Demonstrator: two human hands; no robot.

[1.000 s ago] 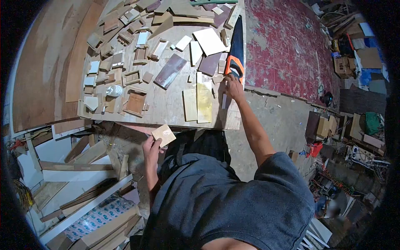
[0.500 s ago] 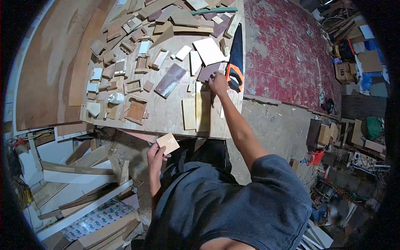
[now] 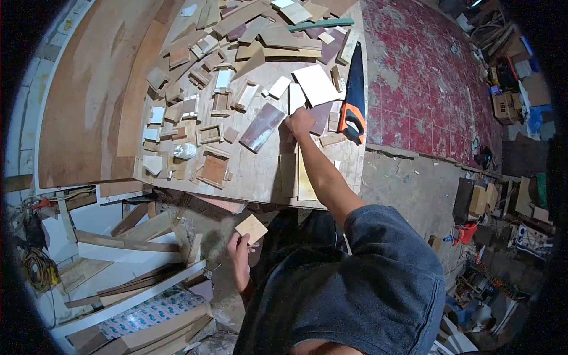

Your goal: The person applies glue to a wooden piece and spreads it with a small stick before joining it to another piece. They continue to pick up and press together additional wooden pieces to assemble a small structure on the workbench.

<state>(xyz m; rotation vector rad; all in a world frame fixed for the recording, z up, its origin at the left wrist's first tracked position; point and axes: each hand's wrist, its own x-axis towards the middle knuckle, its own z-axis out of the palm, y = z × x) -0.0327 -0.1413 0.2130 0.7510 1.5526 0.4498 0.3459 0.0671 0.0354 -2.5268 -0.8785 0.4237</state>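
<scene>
Low beside my body, my left hand grips a small square wooden piece between thumb and fingers. My right hand reaches over the workbench with its fingers bent together and pointing down. What those fingertips hold, if anything, is hidden beneath the hand. A purplish board lies just left of it, and another purplish piece lies to its right. Beyond sit a white square panel and a narrow white strip. Pale wooden strips lie under my right forearm.
A handsaw with an orange and black handle lies along the bench's right edge. Small wooden boxes, a light bulb and offcuts crowd the left and back. Scrap boards lean at lower left.
My right hand has moved left across the bench, away from the saw and the purplish piece. My left hand still holds the wooden square. The whole view has shifted.
</scene>
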